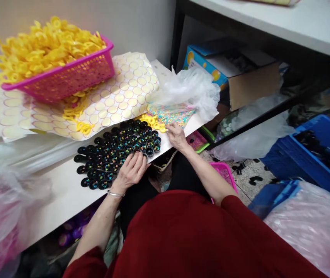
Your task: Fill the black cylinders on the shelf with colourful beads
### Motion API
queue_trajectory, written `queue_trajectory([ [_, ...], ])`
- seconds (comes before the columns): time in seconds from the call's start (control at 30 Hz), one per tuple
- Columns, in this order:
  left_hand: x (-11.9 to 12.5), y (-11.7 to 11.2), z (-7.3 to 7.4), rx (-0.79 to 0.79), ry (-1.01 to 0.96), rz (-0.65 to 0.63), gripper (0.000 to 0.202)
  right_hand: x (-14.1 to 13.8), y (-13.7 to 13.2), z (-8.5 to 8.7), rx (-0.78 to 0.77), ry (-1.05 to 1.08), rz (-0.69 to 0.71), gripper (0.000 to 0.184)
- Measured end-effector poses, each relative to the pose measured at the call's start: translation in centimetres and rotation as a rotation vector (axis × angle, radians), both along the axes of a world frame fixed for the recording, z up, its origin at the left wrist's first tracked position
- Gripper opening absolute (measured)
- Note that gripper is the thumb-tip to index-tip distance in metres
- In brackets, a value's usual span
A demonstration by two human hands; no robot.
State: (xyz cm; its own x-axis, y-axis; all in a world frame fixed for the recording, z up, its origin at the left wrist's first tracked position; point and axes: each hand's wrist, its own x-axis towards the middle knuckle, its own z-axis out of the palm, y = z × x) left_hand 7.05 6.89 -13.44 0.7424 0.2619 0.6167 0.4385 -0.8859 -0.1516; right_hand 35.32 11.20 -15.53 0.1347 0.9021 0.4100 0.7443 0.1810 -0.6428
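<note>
Small round black cups (107, 154) with coloured bits inside stand packed together on the white bench. At their front edge my left hand (133, 168) is closed, its fingertips bent over a black cup that they mostly hide. My right hand (177, 136) pinches a yellow ring-shaped plastic piece (162, 129) at the right end of the cups. More loose yellow pieces (150, 120) lie just beyond it. Behind these sits a clear plastic bag of tiny pastel beads (170, 114), close to my right fingers.
A pink basket (75, 75) heaped with yellow pieces stands on sheets of round stickers (124, 92). Plastic bags (5, 220) lie at the left. To the right are an open carton (252, 85), a blue crate (324, 127) of black parts and a pink basket (225, 173) low down.
</note>
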Motion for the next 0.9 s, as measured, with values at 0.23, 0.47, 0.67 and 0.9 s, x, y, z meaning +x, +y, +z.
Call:
queue_trajectory([
  [0.23,3.0,-2.0,1.1,0.123,-0.159,0.055,0.047,-1.4,-0.1,1.6,-0.165,-0.158,-0.008,0.016],
  [0.47,7.5,-3.4,-0.4,-0.006,-0.357,0.133,0.034,0.1,-1.5,1.8,-0.121,0.228,-0.12,0.018],
  [0.67,9.2,-3.1,-0.6,-0.121,-0.444,0.422,0.029,1.8,-2.1,2.3,-0.246,0.343,-0.193,0.022],
  [0.9,10.4,-1.7,-0.1,-0.198,-0.312,0.567,0.036,1.7,-1.3,2.9,-0.3,0.211,-0.237,0.022],
])
